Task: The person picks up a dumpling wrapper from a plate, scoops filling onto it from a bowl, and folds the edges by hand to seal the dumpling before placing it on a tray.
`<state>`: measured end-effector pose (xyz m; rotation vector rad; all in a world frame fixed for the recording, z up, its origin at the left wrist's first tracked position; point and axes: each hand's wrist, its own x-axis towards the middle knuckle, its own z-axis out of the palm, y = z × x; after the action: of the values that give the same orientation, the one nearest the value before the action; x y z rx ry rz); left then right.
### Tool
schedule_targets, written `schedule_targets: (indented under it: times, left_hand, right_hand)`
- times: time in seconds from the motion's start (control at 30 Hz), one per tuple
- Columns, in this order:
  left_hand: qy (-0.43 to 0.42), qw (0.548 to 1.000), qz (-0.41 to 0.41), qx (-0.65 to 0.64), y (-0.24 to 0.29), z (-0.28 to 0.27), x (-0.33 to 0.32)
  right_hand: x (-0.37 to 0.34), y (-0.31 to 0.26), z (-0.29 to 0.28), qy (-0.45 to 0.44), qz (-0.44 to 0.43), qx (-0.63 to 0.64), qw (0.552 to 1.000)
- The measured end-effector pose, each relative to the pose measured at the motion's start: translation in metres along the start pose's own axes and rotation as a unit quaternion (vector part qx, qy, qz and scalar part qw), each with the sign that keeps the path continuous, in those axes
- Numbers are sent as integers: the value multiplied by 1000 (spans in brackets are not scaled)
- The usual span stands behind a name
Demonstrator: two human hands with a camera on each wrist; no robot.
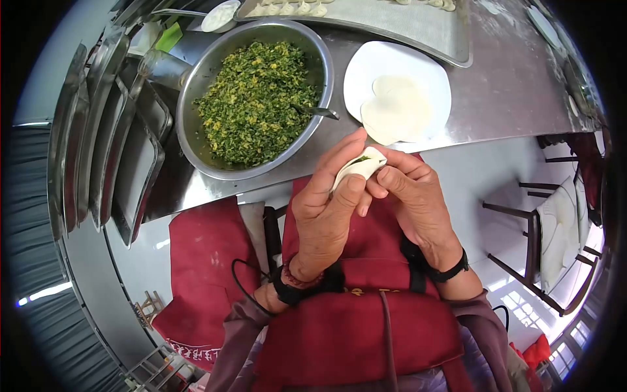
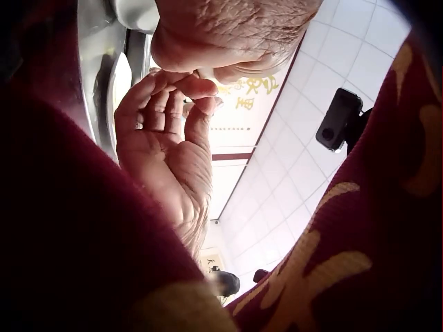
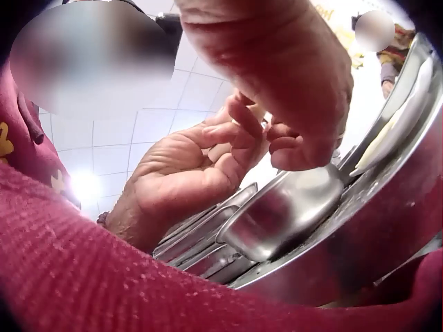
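While the left hand [image 1: 326,204] is gripping a pale, folded dough wrapper [image 1: 356,171] near the white, round-cornered square plate [image 1: 366,64], the right hand [image 1: 418,197] is pinching the wrapper's right end. Chopped green filling [image 1: 362,159] is showing at the unsealed edge; scraps trapped in the fold or uneven pressure could be causing leaks.

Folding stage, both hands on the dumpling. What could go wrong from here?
1. The dumpling has a gap with green filling showing; squeezing by the left hand and right hand might push some out.
2. The spoon handle juts over the bowl's rim near the left hand; a bump could flick filling.
3. Overlapping wrappers may stick together.
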<state>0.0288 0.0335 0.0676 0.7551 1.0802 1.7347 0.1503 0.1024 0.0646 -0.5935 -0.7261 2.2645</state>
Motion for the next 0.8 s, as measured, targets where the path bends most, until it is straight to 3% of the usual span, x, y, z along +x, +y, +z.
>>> schedule_targets:
  times: [0.2, 0.4, 0.5, 0.6, 0.7, 0.8]
  left_hand:
    - [-16, 1000, -26, -2, -7, -3, 0]
    - [-21, 999, 18, 27, -9, 3, 0]
    - [-39, 998, 34, 30, -11, 0, 0]
    - [-38, 998, 39, 28, -8, 1, -1]
    - [-51, 997, 41, 40, -10, -2, -1]
    - [-67, 996, 40, 48, -8, -2, -1]
  right_hand:
    - [0, 3, 3, 55, -34, -19, 998]
    - [4, 9, 2, 64, -109, -16, 992]
    - [3, 8, -1, 58, -104, -39, 992]
    - [3, 3, 5, 47, -93, 29, 994]
    - [4, 4, -7, -4, -80, -13, 997]
    - [3, 4, -7, 5, -89, -5, 996]
